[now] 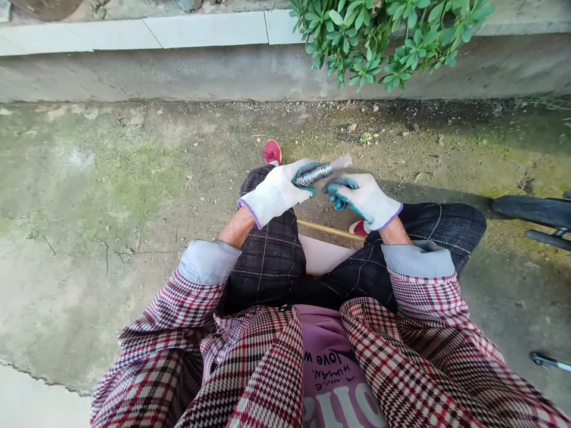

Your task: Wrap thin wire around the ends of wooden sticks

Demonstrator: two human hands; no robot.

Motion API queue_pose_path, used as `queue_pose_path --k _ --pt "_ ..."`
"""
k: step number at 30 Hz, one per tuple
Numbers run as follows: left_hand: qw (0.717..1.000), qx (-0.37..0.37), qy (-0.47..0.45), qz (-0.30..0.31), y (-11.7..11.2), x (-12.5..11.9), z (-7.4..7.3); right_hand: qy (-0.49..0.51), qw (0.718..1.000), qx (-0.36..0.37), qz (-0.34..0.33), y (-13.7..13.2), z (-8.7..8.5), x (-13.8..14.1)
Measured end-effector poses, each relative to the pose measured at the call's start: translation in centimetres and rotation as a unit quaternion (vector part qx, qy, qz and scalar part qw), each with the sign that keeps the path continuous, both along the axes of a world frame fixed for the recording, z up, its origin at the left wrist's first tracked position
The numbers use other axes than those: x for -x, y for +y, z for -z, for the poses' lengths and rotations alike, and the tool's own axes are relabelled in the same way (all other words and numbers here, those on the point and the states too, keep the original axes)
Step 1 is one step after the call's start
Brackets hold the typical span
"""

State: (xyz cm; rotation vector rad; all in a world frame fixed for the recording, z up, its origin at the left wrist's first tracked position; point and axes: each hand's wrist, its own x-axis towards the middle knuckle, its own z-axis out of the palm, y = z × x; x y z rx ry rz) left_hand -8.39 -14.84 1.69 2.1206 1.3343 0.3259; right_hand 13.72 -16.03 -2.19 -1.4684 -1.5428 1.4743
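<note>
I sit with both hands in white gloves with teal palms, held above my knees. My left hand (277, 191) is closed round a short stick wound with shiny silver wire (314, 173), whose bare pale end sticks out to the right. My right hand (363, 199) is just below and right of the coil, fingers curled; whether it pinches a strand of wire I cannot make out. A thin yellowish rod (328, 230) lies under my hands between my legs.
My red shoes (272, 152) rest on mossy concrete ground (111, 196). A low concrete wall (200, 71) runs across the back with a green leafy plant (379, 35) hanging over it. Dark bars of some frame (533, 211) stand at the right edge.
</note>
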Motion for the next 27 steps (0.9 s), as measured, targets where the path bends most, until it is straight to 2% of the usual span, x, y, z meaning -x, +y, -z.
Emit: queue_pose_path --k 3,5,9,12,14,17,20,22,25,27 --pt "0.998 -0.008 0.043 -0.054 0.3 0.3 0.3 0.004 0.993 0.016 -0.118 -0.8 -0.7 0.4" --pt "0.993 0.002 0.106 -0.048 -0.1 0.2 0.6 0.014 0.988 0.023 -0.152 -1.1 -1.1 0.2" --pt "0.969 0.019 0.244 0.028 -1.6 -0.9 1.4 -0.048 0.991 -0.008 -0.125 -0.8 -1.1 -0.7" --pt "0.951 0.022 0.294 0.089 -2.5 -1.5 1.9 -0.117 0.986 -0.048 -0.108 -0.4 -0.6 -1.2" --pt "0.951 0.031 0.277 0.136 -2.5 -1.4 1.8 -0.128 0.986 -0.06 -0.087 -0.1 -0.3 -1.5" --pt "0.969 0.06 0.168 0.172 -1.8 -0.7 1.2 -0.086 0.994 -0.061 -0.031 0.2 -0.3 -1.7" --pt "0.992 0.058 0.041 0.107 -0.8 -0.1 0.4 -0.01 0.998 -0.043 0.038 0.2 -0.5 -1.5" --pt "0.998 0.04 -0.007 0.047 -0.3 -0.1 0.2 0.028 0.998 -0.025 0.058 0.1 -0.6 -1.0" --pt "0.999 0.024 -0.019 -0.01 0.1 -0.2 0.4 0.041 0.999 -0.009 0.021 -0.4 -0.7 -0.2" --pt "0.999 0.024 0.011 -0.022 0.1 -0.3 0.7 0.037 0.999 -0.004 -0.026 -0.7 -0.7 0.0"
